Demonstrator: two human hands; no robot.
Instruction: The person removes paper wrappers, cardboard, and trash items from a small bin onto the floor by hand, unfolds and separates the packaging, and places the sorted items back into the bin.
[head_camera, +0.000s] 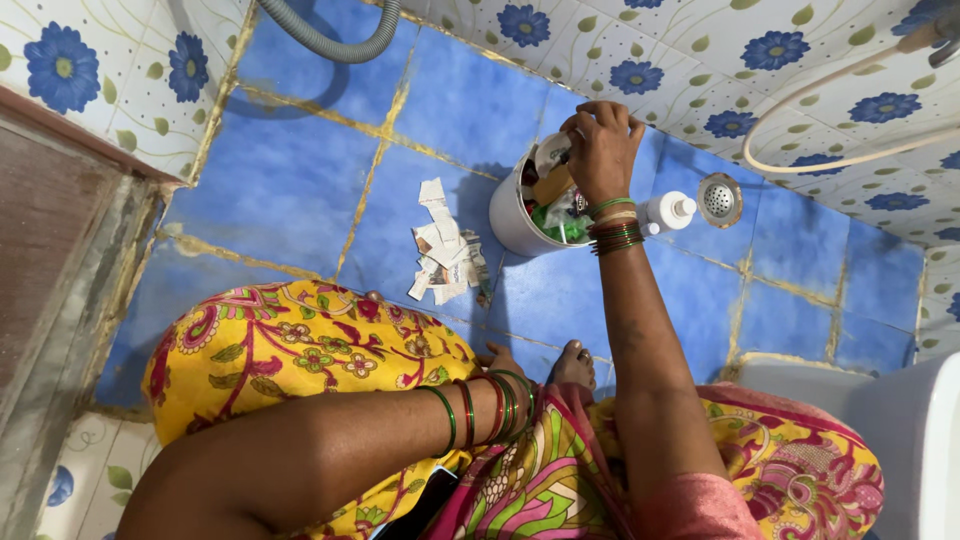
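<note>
My right hand reaches over a small white bin on the blue tiled floor, fingers closed on a crumpled pale piece of rubbish at the bin's mouth. The bin holds wrappers and green scraps. My left hand rests low by my knee, mostly hidden behind my bangled wrist and yellow flowered cloth; what it holds cannot be seen. A small pile of torn paper scraps lies on the floor left of the bin.
A white bottle lies right of the bin beside a round metal floor drain. A grey hose curves at the top, a pale hose along the flowered wall. A white toilet edge stands at lower right.
</note>
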